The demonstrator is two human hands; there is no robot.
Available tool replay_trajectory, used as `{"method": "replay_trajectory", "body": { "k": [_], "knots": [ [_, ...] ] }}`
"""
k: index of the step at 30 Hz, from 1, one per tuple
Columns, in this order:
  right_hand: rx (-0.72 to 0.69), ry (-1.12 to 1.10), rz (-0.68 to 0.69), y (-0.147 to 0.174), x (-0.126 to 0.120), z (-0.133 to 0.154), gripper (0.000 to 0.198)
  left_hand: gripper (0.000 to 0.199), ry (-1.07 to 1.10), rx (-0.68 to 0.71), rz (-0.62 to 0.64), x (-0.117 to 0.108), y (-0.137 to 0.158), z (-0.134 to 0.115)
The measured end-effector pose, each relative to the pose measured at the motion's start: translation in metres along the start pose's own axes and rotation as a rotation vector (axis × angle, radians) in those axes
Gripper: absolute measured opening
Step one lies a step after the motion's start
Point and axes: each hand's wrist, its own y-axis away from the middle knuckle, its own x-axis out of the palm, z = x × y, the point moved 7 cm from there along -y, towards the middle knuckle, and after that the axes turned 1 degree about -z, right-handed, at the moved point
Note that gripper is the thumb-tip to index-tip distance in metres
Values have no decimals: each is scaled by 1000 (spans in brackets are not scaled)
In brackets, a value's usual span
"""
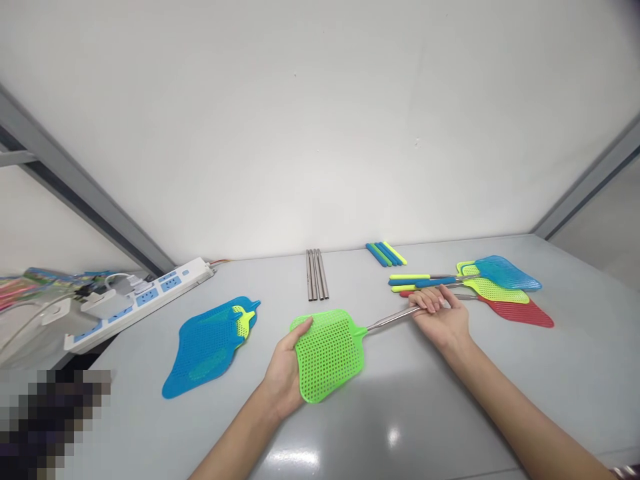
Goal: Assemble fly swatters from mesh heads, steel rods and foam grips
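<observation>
A green fly swatter head (331,357) is gripped at its left edge by my left hand (285,373), thumb on top and fingers beneath. From the head's neck a metal rod (393,320) runs to the right. My right hand (440,317) has its fingers curled around the far end of that rod, hiding its tip. Left of my left hand lies a stack of swatter heads (207,343), blue with a yellow one among them. Beyond my right hand are several fly swatters with handles, including a blue one (507,273) and a red one (523,312).
Several metal rods (317,277) lie side by side near the wall. To their right sits a row of blue, green and yellow handle grips (386,255). A white power strip (145,300) with plugs lies along the table's left side, near bagged items (30,287).
</observation>
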Motion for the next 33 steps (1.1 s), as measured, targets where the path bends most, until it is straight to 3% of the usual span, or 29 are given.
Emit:
{"method": "replay_trajectory", "body": {
  "k": [20, 33],
  "knots": [
    [-1, 3, -64, 3, -3, -2, 32, 33, -69, -36, -24, -5, 0, 8],
    [7, 112, -4, 1, -3, -1, 33, 35, -105, -21, -81, -10, -1, 8]
  ]
}}
